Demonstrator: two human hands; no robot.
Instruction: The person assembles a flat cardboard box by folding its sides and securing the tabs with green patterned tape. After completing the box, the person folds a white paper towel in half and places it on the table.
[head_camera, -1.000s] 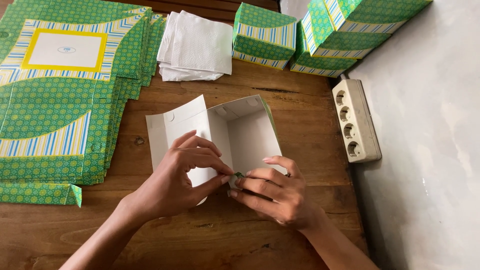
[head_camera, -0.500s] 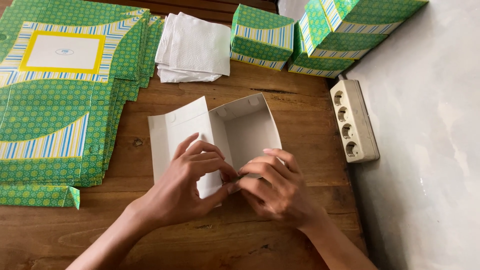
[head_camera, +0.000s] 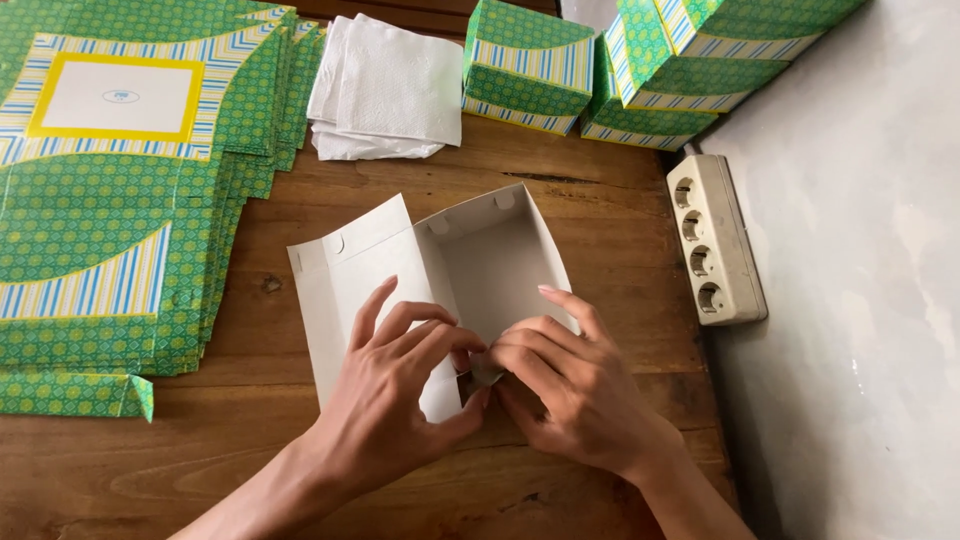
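Observation:
A half-folded cardboard box (head_camera: 480, 260) lies on the wooden table, its white inside facing up, with one flat panel spread to the left and an open cavity to the right. My left hand (head_camera: 395, 395) presses on the flat panel near its front edge. My right hand (head_camera: 575, 390) pinches the box's near corner, where a small flap is tucked under the fingertips. Both hands meet at that front corner, and the fingers hide the flap itself.
A stack of flat green patterned box blanks (head_camera: 110, 190) fills the left side. White paper napkins (head_camera: 385, 90) lie at the back. Finished green boxes (head_camera: 530, 65) stand at the back right. A beige power strip (head_camera: 712, 240) rests by the grey wall.
The box has turned slightly and sits flatter. My hands have closed together on its near corner, with the right fingers curled further over the flap.

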